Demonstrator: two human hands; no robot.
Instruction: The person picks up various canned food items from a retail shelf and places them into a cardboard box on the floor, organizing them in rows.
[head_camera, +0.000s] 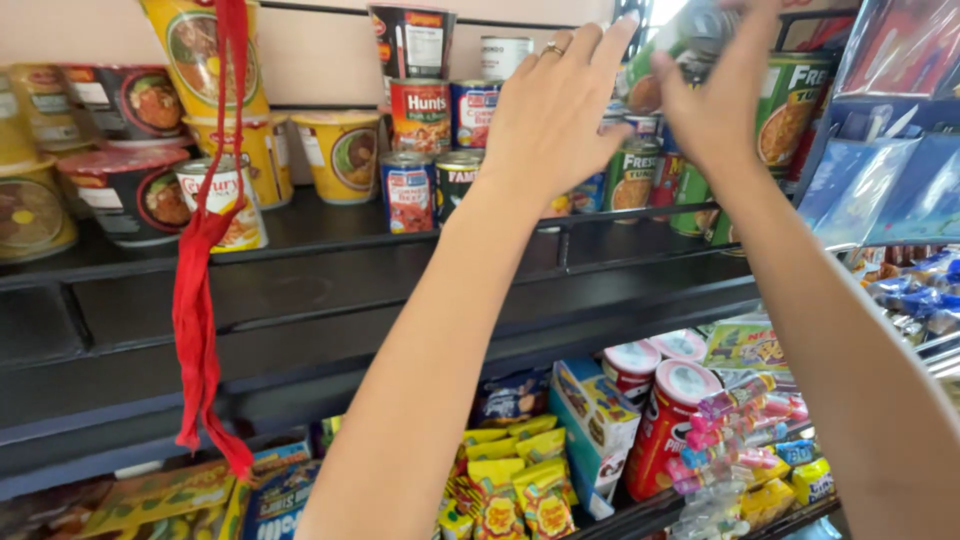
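Both my arms reach up toward the upper right of the frame, where my right hand (722, 95) has its grip wrapped around a green-labelled can (690, 40) held above the top shelf (300, 235); my fingers cover much of it, so only its top and a strip of label show. My left hand (550, 110) is just beside it, fingers spread and flat, a ring on one finger, holding nothing. Behind my hands stand more green cans (790, 100) with a picture of food on the label, stacked along the right end of the shelf. At upper centre is a small stack of red-labelled tins (420, 115) and blue-labelled tins (408, 190). To the upper left sit yellow cup-noodle tubs (343, 150) and dark bowl-shaped tubs with red lids (125, 190). A red mesh bag (200, 290) hangs down the left side of the frame. On the lower shelf at bottom right are red snack tubes with white lids (665, 420), a blue box (590, 415) and small yellow sachets (520, 480). Blue packets (880, 190) hang at the far right.
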